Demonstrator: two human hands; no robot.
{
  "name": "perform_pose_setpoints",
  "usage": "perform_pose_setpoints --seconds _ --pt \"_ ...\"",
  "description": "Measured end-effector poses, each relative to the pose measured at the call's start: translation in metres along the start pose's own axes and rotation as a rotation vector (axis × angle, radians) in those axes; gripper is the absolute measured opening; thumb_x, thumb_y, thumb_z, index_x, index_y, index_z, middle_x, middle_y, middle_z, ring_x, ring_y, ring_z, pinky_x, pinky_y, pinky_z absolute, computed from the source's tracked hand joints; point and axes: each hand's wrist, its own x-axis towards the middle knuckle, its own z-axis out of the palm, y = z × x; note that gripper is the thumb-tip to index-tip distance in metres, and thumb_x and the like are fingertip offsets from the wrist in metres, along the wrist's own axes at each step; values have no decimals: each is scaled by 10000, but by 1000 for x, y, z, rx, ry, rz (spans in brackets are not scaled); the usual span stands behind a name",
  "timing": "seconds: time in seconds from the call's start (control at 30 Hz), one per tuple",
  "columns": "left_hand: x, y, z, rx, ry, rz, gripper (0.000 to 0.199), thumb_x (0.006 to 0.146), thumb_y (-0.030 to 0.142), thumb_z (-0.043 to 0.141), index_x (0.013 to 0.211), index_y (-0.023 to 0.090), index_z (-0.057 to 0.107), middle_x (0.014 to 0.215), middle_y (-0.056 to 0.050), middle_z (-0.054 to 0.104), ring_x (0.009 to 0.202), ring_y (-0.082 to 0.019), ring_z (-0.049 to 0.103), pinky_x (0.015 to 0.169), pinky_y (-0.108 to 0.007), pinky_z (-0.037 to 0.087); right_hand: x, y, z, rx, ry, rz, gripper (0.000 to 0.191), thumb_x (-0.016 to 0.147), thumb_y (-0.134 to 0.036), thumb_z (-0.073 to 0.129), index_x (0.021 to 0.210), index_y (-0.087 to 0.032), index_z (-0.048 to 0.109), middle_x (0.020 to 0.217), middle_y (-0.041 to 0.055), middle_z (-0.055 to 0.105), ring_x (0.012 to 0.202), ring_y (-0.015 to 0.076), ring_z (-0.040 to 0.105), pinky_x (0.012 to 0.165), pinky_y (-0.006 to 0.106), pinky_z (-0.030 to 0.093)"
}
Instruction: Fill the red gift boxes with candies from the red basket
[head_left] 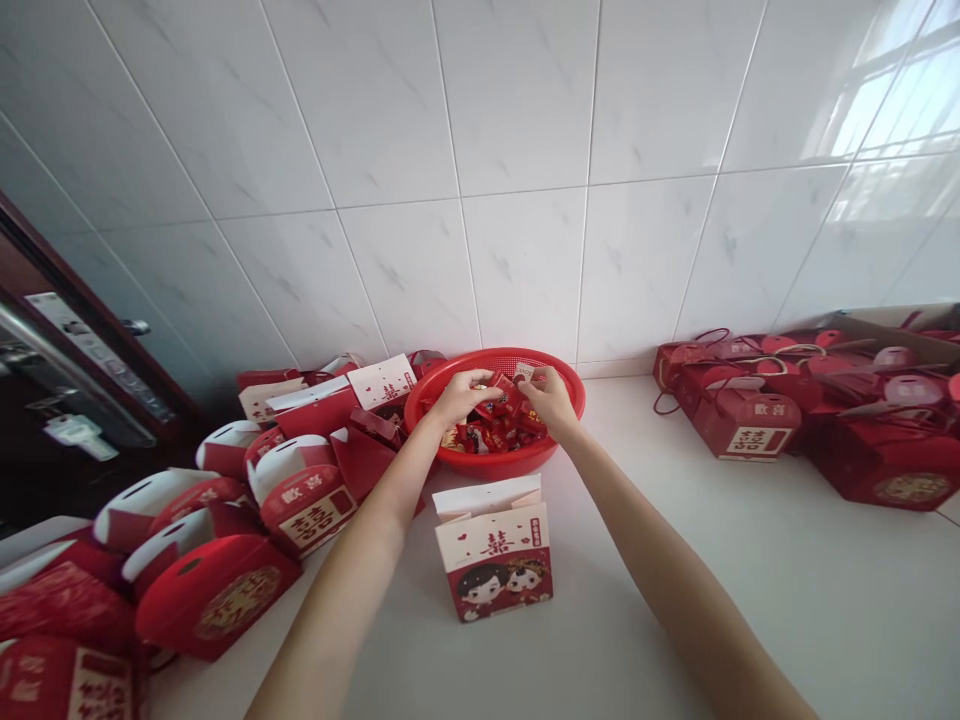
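Both my hands reach into a red plastic basket (517, 463) full of wrapped candies (499, 432), mostly red. My left hand (463, 396) is at the basket's left part, thumb and fingers closed on a red wrapped candy. At the right part, my right hand (551, 398) pinches a small wrapped candy; its fingers partly hide it. A pale packet shows beside those fingertips. Between my forearms, in front of the basket, stands a red and white paper candy box (499, 565) with two cartoon figures. Its top flaps stand up, open.
Several red gift boxes (311, 500) with raised flaps crowd the left side. More red boxes (750, 420), closed and with cord handles, stand at the right by a cardboard carton. A tiled wall (525, 250) rises behind the white tabletop (600, 620). A door with keys (81, 435) is at far left.
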Motion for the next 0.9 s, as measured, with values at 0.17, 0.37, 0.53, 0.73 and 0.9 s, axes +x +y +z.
perform_pose_setpoints --seconds 0.17,0.37,0.53,0.73,0.9 --pt "0 4 1 -51 10 92 499 548 411 884 955 159 745 977 -71 765 961 -248 687 893 -390 528 -3 -1 -2 -58 -64 -93 315 681 -343 736 936 -217 601 946 50 682 886 222 673 750 352 549" --pt "-4 12 3 -49 21 92 449 584 422 854 923 148 749 960 -76 770 928 -231 690 878 -366 533 -7 -5 -3 159 -237 -70 350 576 -346 831 761 -223 561 609 -31 638 559 171 632 554 317 542" --pt "-4 14 2 -81 25 27 359 626 377 783 900 149 739 921 -58 756 837 -202 684 833 -350 536 -10 -9 -5 176 -218 -107 379 545 -338 842 760 -236 547 565 -74 601 526 146 600 514 274 500" --pt "-6 17 2 -217 91 83 181 587 273 734 737 173 718 773 -16 729 794 -171 661 858 -317 517 -13 -18 -6 167 -246 -19 371 705 -524 776 739 -196 606 774 17 690 699 179 693 576 268 536" --pt "-5 14 0 -120 62 123 187 626 301 726 754 167 708 936 -58 748 928 -197 673 866 -310 517 -11 -19 -8 271 -382 45 365 613 -390 863 852 -173 691 769 32 722 679 170 695 599 271 564"
